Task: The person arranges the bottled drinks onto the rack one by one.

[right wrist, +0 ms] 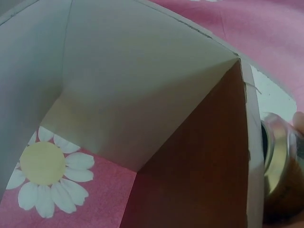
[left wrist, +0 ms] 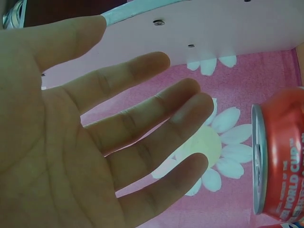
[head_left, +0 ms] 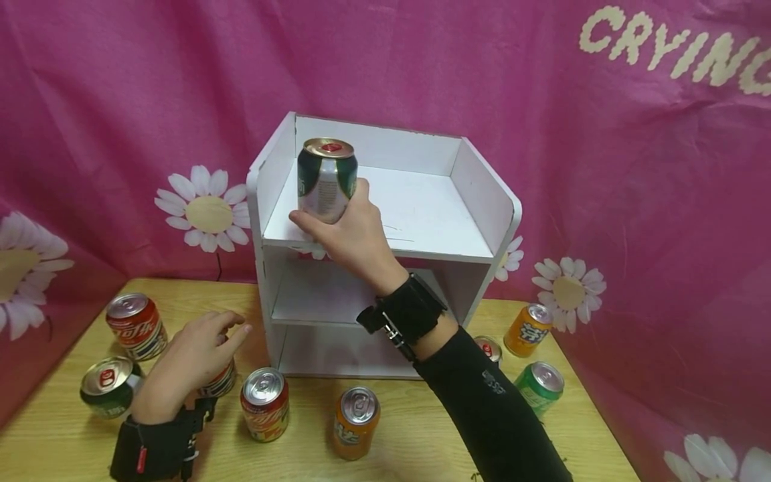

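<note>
My right hand (head_left: 364,234) grips a dark green and white drink can (head_left: 327,184) with a gold top, thumb on one side and fingers round the other. It holds the can upright at the left part of the top tier of a white shelf unit (head_left: 421,207). In the right wrist view the gold rim of this can (right wrist: 279,173) shows beside the shelf edge. Low at the left, my left hand (head_left: 195,355) hovers with nothing in it, its fingers spread in the left wrist view. Beneath it a red can (head_left: 221,381) is partly hidden.
Left of my left hand stand a red can (head_left: 137,328) and a dark green can (head_left: 108,388). A red can (head_left: 265,408) and an orange can (head_left: 355,428) stand before the shelf. At the right are an orange can (head_left: 529,331), a green can (head_left: 540,388) and a half-hidden can (head_left: 489,348).
</note>
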`<state>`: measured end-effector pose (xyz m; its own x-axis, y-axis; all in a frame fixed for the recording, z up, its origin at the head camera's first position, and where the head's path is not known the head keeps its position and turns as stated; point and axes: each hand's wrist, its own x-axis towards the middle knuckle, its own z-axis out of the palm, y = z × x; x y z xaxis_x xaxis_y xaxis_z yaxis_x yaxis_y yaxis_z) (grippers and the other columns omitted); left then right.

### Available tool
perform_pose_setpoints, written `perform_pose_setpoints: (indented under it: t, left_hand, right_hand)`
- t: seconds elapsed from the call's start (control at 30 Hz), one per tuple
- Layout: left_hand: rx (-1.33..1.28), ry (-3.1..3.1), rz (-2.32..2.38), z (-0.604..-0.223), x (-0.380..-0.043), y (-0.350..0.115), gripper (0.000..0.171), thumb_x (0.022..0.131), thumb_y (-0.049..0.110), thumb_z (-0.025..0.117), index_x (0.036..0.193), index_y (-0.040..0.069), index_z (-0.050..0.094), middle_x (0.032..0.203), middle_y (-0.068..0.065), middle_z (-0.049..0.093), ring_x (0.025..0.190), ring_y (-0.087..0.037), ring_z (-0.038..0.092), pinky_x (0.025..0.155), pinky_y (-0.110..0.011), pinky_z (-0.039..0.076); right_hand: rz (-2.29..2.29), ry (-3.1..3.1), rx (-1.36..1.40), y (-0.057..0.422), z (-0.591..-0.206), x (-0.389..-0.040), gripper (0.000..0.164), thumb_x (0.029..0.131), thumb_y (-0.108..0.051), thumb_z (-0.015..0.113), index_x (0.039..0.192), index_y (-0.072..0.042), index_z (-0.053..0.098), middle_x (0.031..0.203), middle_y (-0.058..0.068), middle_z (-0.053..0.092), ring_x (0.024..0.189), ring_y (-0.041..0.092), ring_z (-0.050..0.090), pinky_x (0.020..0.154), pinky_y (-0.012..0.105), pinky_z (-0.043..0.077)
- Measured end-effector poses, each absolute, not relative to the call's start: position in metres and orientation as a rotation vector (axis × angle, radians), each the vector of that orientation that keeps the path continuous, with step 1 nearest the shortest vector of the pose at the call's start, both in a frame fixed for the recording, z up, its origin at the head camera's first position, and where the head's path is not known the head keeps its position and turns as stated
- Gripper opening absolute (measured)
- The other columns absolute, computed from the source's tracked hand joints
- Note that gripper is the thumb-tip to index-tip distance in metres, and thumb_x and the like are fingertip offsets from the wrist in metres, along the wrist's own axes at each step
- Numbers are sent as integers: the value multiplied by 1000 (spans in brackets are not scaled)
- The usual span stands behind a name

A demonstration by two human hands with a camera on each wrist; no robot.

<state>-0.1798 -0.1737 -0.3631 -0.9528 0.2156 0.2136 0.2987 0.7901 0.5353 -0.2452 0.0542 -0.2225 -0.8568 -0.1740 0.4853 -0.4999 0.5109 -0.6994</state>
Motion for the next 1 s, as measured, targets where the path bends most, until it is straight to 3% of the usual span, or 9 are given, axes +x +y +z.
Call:
perform_pose_setpoints:
  t: [0.67,1.0]
  left_hand:
    - [-423,-2840,-897,-366,-180,-175,41,98,34,50,117,-1,61,111,-22,61,97,-38,59,77,-52,48]
    - [-442,-2824,-890,-366,-183,-174,37,97,33,52,113,1,62,104,-18,62,89,-33,60,72,-49,49]
  right_hand:
    - [1226,-2467,530,35,-220,-246,77,75,-49,76,124,-8,33,105,2,53,93,10,56,75,26,49]
    - [1145,-2427,590,32,-214,-253,71,71,-45,80,119,-8,43,107,2,49,96,9,49,75,23,47]
